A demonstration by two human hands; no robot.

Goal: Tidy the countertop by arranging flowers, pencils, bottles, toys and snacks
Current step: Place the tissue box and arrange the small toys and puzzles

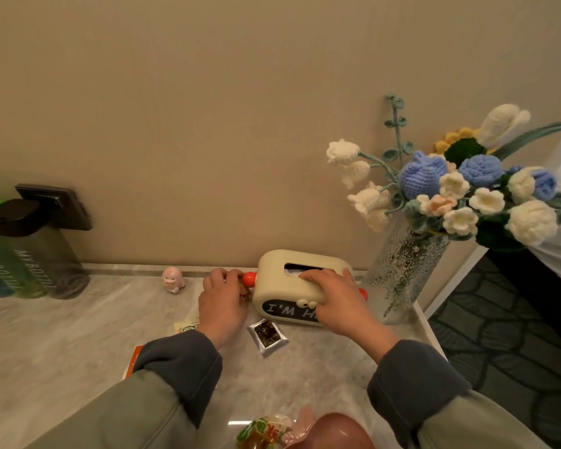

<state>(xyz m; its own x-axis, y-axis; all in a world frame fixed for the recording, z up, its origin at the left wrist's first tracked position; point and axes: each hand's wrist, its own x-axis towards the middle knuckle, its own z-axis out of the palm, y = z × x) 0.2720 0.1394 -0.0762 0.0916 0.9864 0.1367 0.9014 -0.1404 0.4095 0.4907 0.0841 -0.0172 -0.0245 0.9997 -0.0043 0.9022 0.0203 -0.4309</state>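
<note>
My left hand [222, 303] curls round a small brown toy [244, 291], mostly hidden, just left of the cream tissue box [272, 280] and its red knob [249, 279]. My right hand [336, 299] lies on top of the tissue box, fingers spread over its slot and front edge. A small pink figurine [173, 280] stands near the wall, left of my left hand. A silver snack packet [268, 335] lies flat between my wrists. Crocheted flowers [450, 189] stand in a glass vase [399, 273] at the right end.
Tinted bottles [23, 254] with dark and green lids stand at the far left by a wall socket [59, 205]. An orange packet [133, 361] and a label packet [187, 327] lie under my left arm. A green wrapped snack [263, 432] sits at the front edge. The marble countertop [62, 335] ends right of the vase.
</note>
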